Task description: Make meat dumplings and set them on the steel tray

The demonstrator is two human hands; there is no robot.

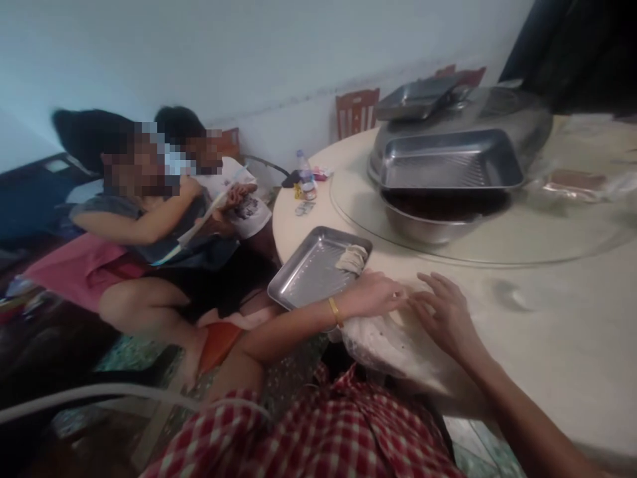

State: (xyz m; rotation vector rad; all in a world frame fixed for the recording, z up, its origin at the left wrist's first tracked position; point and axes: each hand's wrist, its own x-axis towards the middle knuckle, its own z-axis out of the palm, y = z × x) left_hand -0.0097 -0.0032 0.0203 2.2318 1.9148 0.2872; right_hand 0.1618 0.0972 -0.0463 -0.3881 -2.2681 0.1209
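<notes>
My left hand [377,294], with a yellow band on the wrist, is closed at the table's near edge. Its fingertips meet those of my right hand [445,312], whose thumb and a finger pinch together while other fingers stretch out. Something small and pale may be between them, too blurred to name. Beneath my hands a clear plastic bag [375,338] hangs over the edge. Just beyond my left wrist stands a shallow metal tray [303,265], holding a few pale, folded, soft-looking pieces [352,259] at its right end.
A glass turntable [348,199] on the round table carries a metal bowl [428,229] with a rectangular metal tray [448,162] over it. A bottle [303,166] and a small jar [309,191] stand at the far left. Two people [149,212] sit on the left.
</notes>
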